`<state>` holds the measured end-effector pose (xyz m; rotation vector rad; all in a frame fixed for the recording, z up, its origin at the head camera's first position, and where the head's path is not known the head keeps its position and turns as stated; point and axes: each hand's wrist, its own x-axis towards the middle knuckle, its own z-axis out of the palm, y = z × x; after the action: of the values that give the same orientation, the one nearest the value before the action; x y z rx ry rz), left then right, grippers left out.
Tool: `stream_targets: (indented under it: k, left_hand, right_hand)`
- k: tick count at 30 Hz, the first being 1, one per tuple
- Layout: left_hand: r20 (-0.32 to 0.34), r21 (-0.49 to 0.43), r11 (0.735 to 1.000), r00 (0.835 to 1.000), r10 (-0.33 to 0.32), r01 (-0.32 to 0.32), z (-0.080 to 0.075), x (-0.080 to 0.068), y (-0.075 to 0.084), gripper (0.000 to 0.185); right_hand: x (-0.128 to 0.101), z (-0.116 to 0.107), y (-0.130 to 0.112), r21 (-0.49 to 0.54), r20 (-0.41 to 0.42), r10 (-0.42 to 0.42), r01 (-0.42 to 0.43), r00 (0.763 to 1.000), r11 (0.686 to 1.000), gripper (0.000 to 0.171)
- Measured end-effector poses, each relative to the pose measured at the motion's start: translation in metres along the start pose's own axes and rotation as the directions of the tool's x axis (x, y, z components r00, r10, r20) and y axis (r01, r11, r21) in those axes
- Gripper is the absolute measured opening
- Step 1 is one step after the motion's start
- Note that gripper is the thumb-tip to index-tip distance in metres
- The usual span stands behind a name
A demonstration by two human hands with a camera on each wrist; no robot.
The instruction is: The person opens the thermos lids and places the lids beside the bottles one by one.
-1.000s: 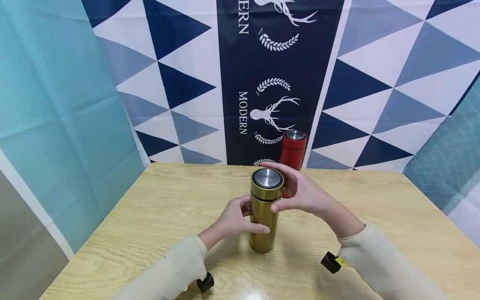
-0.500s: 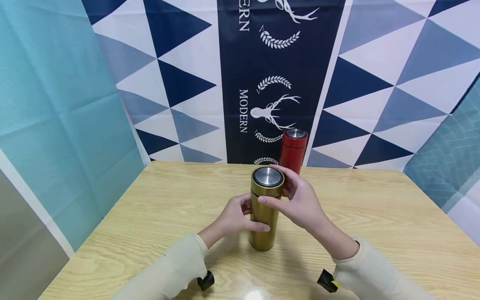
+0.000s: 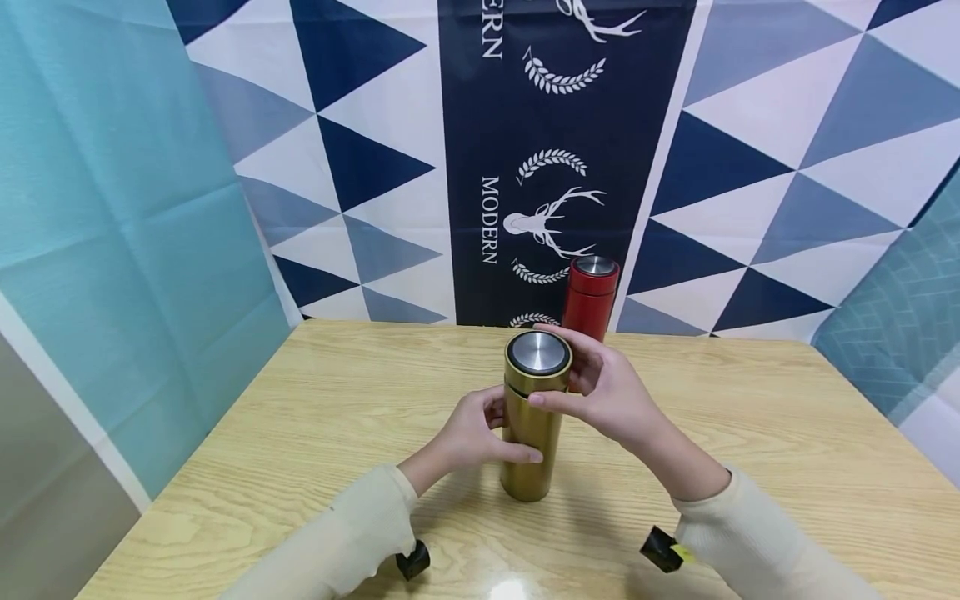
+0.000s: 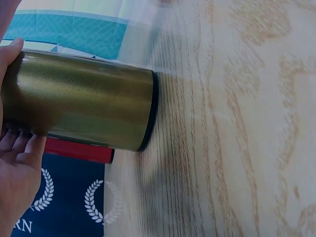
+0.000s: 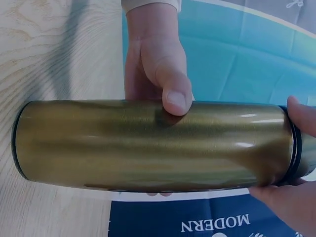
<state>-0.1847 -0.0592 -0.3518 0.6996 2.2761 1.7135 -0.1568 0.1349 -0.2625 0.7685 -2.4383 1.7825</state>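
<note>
A gold thermos flask [image 3: 531, 429] stands upright on the wooden table, its lid [image 3: 538, 353] topped by a brushed steel disc. Wrapped round the middle of its body is my left hand [image 3: 468, 437], thumb in front and fingertips behind. My right hand [image 3: 611, 396] grips the lid from the right side, the thumb low near the dark seam between lid and body. In the right wrist view the flask [image 5: 148, 148] lies across the picture with both hands on it. The left wrist view shows the flask's lower body [image 4: 94, 98] and dark base rim against the table.
A red thermos flask [image 3: 588, 304] stands behind the gold one, partly hidden by my right hand. The wooden table [image 3: 360, 375] ends at a patterned cloth backdrop [image 3: 382, 167]. A teal cloth [image 3: 150, 208] hangs at the left.
My right thumb swept left across the lid's front, then came slightly back to the right; the right wrist dipped and rose again. My left hand keeps its hold, and the flask stays in place.
</note>
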Motion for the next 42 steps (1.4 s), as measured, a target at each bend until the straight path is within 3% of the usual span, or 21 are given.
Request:
stream_targets:
  k: [27, 36, 42]
  left_hand:
    - [-0.003, 0.0, 1.0, 1.0, -0.012, 0.012, -0.001, -0.002, 0.0, 0.061]
    - [-0.004, 0.01, 1.0, 1.0, -0.014, 0.014, 0.0, -0.004, -0.001, 0.061]
    - [-0.004, 0.014, 1.0, 1.0, -0.01, 0.01, 0.0, -0.002, -0.002, 0.061]
  right_hand:
    - [0.002, -0.003, 0.005, 0.023, 0.032, 0.026, -0.027, 0.999, 0.999, 0.072]
    - [0.001, 0.0, 0.01, -0.002, 0.013, -0.015, 0.015, 1.0, 1.0, 0.072]
    - [0.003, -0.004, 0.012, 0.042, 0.049, -0.033, 0.031, 0.998, 0.999, 0.071]
